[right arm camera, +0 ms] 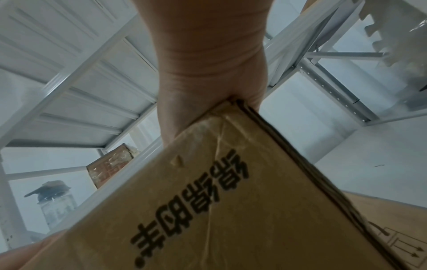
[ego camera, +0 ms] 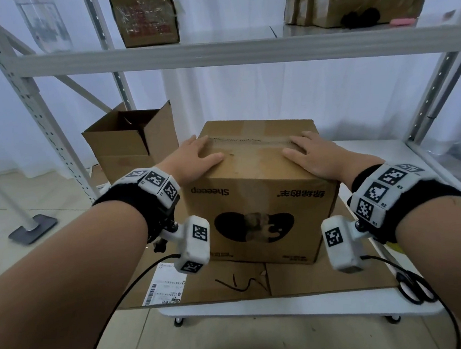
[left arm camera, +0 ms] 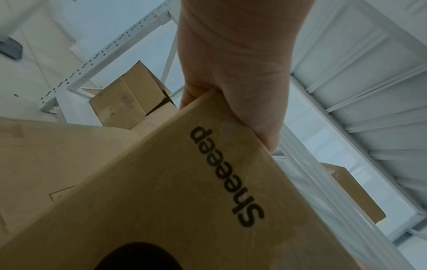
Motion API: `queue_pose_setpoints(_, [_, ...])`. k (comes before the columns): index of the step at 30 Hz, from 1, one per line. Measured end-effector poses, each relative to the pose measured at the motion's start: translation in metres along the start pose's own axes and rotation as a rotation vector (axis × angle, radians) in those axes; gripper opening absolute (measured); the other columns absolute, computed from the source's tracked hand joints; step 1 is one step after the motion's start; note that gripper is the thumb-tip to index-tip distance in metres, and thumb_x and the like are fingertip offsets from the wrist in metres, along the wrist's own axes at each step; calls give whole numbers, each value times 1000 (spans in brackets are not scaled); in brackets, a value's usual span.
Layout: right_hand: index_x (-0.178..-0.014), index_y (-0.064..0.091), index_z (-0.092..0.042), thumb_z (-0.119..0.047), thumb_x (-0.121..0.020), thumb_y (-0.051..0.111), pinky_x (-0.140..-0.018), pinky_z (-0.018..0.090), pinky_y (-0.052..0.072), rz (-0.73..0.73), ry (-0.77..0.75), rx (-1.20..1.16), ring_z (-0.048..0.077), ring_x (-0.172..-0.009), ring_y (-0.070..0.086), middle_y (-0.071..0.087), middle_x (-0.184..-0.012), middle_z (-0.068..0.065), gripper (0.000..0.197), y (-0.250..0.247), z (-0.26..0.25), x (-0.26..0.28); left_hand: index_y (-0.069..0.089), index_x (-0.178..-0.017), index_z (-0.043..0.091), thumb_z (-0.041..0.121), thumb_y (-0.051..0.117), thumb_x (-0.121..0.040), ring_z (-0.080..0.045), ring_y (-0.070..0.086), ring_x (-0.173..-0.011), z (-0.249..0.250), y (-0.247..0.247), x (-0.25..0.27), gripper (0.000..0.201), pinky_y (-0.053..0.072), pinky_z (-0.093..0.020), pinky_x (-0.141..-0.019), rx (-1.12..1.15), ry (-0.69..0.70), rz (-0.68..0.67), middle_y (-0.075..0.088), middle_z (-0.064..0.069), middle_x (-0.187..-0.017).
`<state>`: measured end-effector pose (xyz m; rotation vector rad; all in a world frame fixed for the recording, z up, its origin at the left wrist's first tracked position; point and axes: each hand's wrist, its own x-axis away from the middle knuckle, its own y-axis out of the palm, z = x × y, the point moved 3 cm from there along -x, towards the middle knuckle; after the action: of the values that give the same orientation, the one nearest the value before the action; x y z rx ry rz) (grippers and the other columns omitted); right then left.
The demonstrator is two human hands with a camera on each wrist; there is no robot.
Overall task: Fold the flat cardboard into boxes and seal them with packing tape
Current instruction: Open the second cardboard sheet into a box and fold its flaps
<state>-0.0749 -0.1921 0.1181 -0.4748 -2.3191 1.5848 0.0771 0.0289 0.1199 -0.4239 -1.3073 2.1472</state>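
Both hands [ego camera: 258,154] flat atop box [ego camera: 257,200]

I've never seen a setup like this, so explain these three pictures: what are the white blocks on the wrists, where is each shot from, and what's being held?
No machine here: a person works bare-handed. The white blocks with black square patterns are cameras strapped to each wrist. The wide picture comes from a head camera; the other two look up along each palm. The left hand and right hand lie flat on the top of a closed brown cardboard box printed "sheeeep", pressing rather than gripping. The box stands on a flattened brown cardboard sheet on a white table. Black scissors lie at the table's right corner, and an open plain brown box stands behind on the left.
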Motion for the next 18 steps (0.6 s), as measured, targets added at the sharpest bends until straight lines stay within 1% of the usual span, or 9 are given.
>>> queue_pose_setpoints(3, [-153, 23, -23, -58, -98, 32, -119, 44, 18, -6, -10, -13, 32, -146, 20, 12, -162, 5, 66, -3, 0, -2, 13, -154, 26, 59, 42, -94, -21, 11, -148, 6, -1, -5, 75, 13, -40, -118, -59, -15, -44, 1, 2, -162])
queue_pose_setpoints(5, [-153, 25, -23, -57, -99, 33, -118, 43, 19, -8, -17, -22, 30, -146, 21, 12, -162, 5, 65, -4, 1, -4, 12, -154, 25, 59, 40, -94, -20, 10, -148, 9, -1, -6, 75, 12, -39, -118, -70, -20, -61, 0, 4, -162])
queue_pose_setpoints(7, [-152, 28, -26, -58, -97, 36, -117, 42, 21, -3, -5, -53, 32, -144, 25, 9, -162, 7, 64, -5, 2, -5, 15, -154, 24, 62, 40, -93, -20, 12, -148, 10, 1, -7, 76, 13, -40, -118, -61, -25, -56, 1, 4, -162])
queue_pose_setpoints(9, [-150, 31, -31, -58, -96, 40, -115, 40, 24, 9, 30, -114, 35, -140, 32, 7, -160, 12, 60, -5, 3, -5, 19, -152, 27, 63, 43, -91, -24, 18, -146, 9, 2, -9, 75, 18, -41, -117, -35, -38, -35, 6, -1, -162])
queue_pose_setpoints(11, [-147, 33, -33, -57, -96, 43, -112, 39, 28, 19, 45, -154, 34, -133, 39, 19, -154, 15, 57, -5, 1, -5, 25, -150, 28, 62, 48, -89, -26, 32, -140, 8, 2, -9, 73, 26, -40, -114, 36, -47, -13, 22, -4, -158])
queue_pose_setpoints(13, [-146, 36, -33, -56, -95, 45, -110, 38, 29, 28, 40, -176, 31, -131, 42, 31, -147, 14, 57, -6, -2, -4, 31, -149, 25, 57, 55, -89, -23, 40, -133, 8, 2, -8, 72, 32, -36, -109, 164, -46, 4, 35, -3, -151])
queue_pose_setpoints(15, [-145, 38, -30, -55, -95, 47, -110, 37, 28, 48, 28, -190, 28, -133, 39, 35, -147, 12, 57, -8, -4, -3, 34, -148, 24, 51, 58, -89, -21, 42, -131, 8, 2, -7, 70, 33, -31, -106, 250, -45, 23, 39, -2, -149])
queue_pose_setpoints(18, [-145, 41, -21, -50, -96, 49, -111, 33, 27, 76, 0, -182, 23, -138, 36, 39, -150, 5, 58, -11, -7, -1, 34, -149, 24, 52, 60, -88, -21, 38, -135, 7, -1, -6, 72, 30, -32, -109, 271, -61, 37, 36, -1, -152])
